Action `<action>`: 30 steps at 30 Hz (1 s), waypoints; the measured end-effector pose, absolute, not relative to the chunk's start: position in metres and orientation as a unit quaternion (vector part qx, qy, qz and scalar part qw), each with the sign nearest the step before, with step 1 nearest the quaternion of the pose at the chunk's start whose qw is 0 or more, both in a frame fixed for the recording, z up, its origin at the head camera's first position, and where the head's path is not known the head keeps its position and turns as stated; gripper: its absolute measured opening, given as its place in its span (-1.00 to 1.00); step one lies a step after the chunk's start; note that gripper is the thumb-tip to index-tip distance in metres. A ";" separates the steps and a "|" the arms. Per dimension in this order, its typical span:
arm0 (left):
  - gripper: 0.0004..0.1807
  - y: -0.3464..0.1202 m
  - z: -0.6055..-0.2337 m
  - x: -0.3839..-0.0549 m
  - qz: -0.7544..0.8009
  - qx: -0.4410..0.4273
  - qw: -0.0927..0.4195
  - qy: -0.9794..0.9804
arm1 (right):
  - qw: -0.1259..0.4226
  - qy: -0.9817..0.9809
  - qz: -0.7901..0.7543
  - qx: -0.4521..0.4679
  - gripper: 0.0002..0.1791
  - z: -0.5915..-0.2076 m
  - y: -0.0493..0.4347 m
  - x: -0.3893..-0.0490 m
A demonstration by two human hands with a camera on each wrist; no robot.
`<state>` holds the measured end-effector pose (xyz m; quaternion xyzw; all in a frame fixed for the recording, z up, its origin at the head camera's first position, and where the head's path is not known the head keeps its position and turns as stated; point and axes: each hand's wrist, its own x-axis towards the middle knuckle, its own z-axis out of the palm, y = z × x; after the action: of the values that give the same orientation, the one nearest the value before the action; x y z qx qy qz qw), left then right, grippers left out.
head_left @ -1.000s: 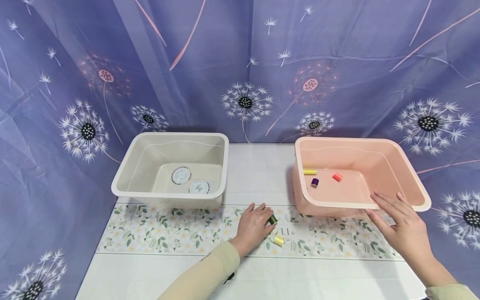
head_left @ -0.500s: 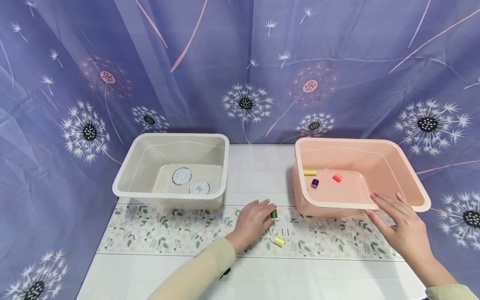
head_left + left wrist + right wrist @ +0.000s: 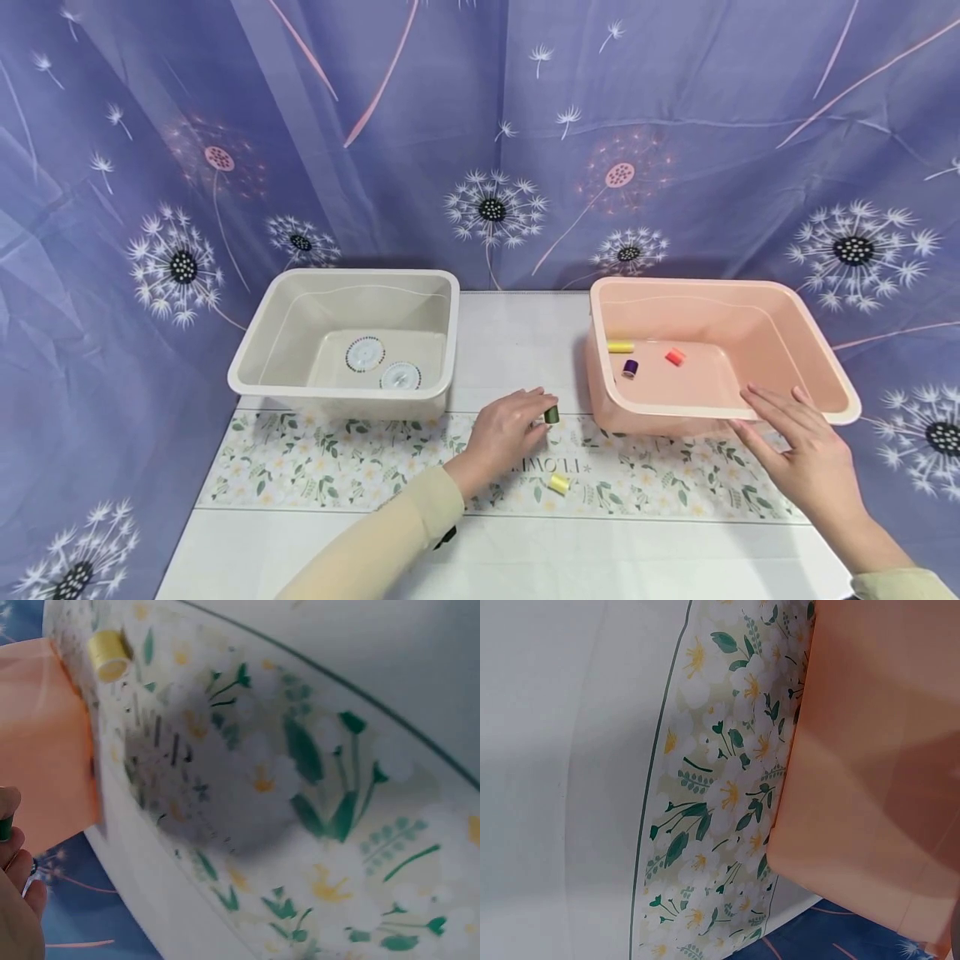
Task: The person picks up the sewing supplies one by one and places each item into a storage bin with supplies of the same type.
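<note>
My left hand pinches a dark green thread spool between thumb and fingers, over the floral band of the tablecloth. In the left wrist view only the ends of the fingers and a bit of green show at the left edge. A yellow thread spool lies on the cloth just below that hand. On the right, my right hand rests at the front rim of the pink bin, fingers extended. Inside this bin lie a yellow spool, a purple spool and a red-orange spool.
A grey-white bin stands at the back left, with two round pin wheels in it. Behind both bins hangs a purple dandelion-print curtain. A small black object shows beside the left sleeve.
The left hand has taken up the green spool and raised it slightly off the cloth, moving a little away from the yellow spool. My right hand stays at the pink rim.
</note>
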<state>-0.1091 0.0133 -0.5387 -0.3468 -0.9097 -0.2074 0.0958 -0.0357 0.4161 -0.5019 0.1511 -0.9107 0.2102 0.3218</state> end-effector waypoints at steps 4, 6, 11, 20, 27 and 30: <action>-0.58 0.014 -0.531 -0.110 -0.224 -0.347 0.110 -0.904 | 0.322 -0.911 0.210 0.152 -0.15 -0.502 0.417 -0.036; -0.57 0.014 -0.526 -0.111 -0.231 -0.348 0.119 -0.901 | 0.322 -0.911 0.210 0.152 -0.15 -0.502 0.417 -0.036; -0.55 0.014 -0.515 -0.112 -0.257 -0.354 0.142 -0.888 | 0.323 -0.910 0.210 0.152 -0.13 -0.503 0.417 -0.036; -0.57 0.019 -0.490 -0.116 -0.321 -0.333 0.151 -0.873 | 0.314 -0.913 0.212 0.150 -0.13 -0.504 0.419 -0.034; -0.57 0.026 -0.472 -0.125 -0.380 -0.299 0.118 -0.868 | 0.308 -0.915 0.215 0.148 -0.11 -0.502 0.419 -0.032; -0.58 0.028 -0.467 -0.128 -0.406 -0.296 0.113 -0.857 | 0.306 -0.916 0.215 0.147 -0.12 -0.501 0.418 -0.031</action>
<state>-0.1282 0.0283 -0.4670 -0.2963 -0.8572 -0.4059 0.1127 -0.0311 0.4177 -0.5009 0.1474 -0.9157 0.2151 0.3058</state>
